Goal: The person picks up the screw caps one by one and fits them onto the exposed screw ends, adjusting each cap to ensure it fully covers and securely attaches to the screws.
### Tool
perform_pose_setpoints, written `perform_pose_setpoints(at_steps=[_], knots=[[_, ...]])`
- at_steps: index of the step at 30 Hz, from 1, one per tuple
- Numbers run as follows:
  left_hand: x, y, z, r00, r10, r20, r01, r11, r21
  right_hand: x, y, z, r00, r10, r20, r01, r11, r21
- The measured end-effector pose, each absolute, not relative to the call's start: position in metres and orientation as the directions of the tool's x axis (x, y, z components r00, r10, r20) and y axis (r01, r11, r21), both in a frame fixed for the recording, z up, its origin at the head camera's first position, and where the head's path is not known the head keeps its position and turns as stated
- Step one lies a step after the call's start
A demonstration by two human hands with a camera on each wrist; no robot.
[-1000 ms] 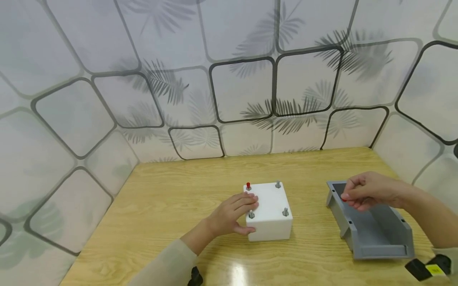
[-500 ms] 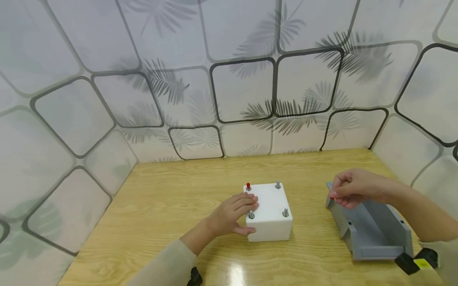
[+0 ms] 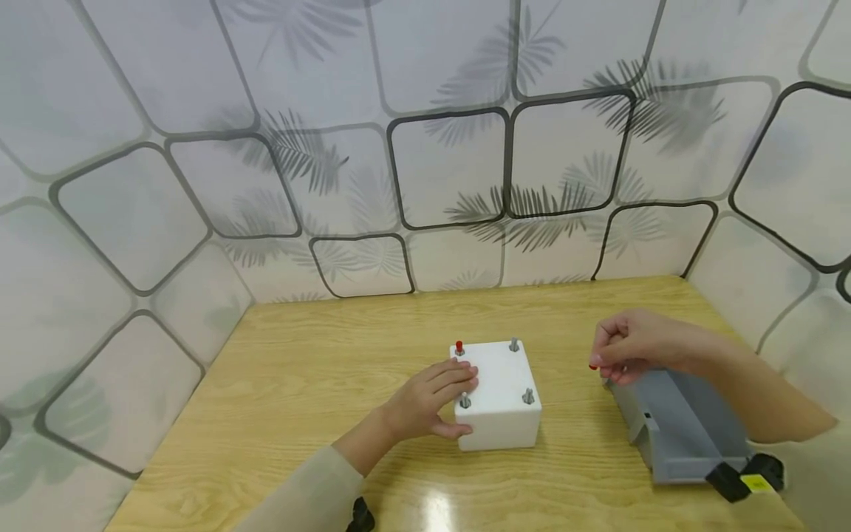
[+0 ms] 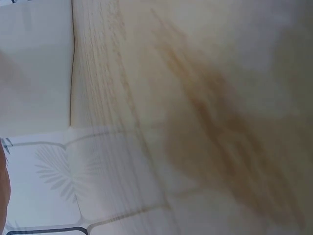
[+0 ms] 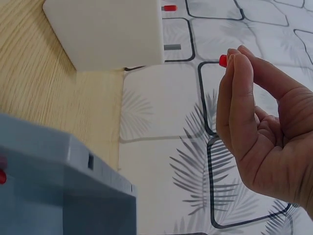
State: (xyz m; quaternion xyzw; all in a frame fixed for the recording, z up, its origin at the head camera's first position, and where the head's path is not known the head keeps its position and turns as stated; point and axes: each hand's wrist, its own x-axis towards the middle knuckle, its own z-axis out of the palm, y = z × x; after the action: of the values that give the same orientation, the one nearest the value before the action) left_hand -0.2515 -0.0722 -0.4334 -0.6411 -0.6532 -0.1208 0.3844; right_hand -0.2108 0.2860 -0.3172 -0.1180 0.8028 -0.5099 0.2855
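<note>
Near the middle of the table sits a white box (image 3: 501,380) with a metal bolt standing at each top corner. A red cap (image 3: 459,346) covers the far-left bolt; the other bolts (image 3: 528,396) are bare metal. My left hand (image 3: 425,403) rests on the box's left side, fingers flat across the top and thumb along the front. To the right, my right hand (image 3: 628,349) pinches a small red cap (image 5: 223,60) between thumb and fingertips, in the air over the far-left end of a grey bin (image 3: 688,421).
The grey bin stands on the wooden table (image 3: 319,369), right of the box. At the left edge of the right wrist view, a red piece (image 5: 2,177) shows inside it. Patterned fabric walls (image 3: 452,170) enclose the table's back and sides.
My right hand has moved left from over the bin toward the white box, with the red cap still pinched. The left hand has stayed on the box.
</note>
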Motion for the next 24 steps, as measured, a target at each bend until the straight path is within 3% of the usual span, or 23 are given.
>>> perform_pose_setpoints(at_steps=[24], knots=[[-0.251,-0.072,-0.435,0.075,0.752,0.655,0.942,0.163,-0.295,-0.216,0.233,-0.305,-0.792,-0.525,-0.312,0.042,0.463,-0.885]])
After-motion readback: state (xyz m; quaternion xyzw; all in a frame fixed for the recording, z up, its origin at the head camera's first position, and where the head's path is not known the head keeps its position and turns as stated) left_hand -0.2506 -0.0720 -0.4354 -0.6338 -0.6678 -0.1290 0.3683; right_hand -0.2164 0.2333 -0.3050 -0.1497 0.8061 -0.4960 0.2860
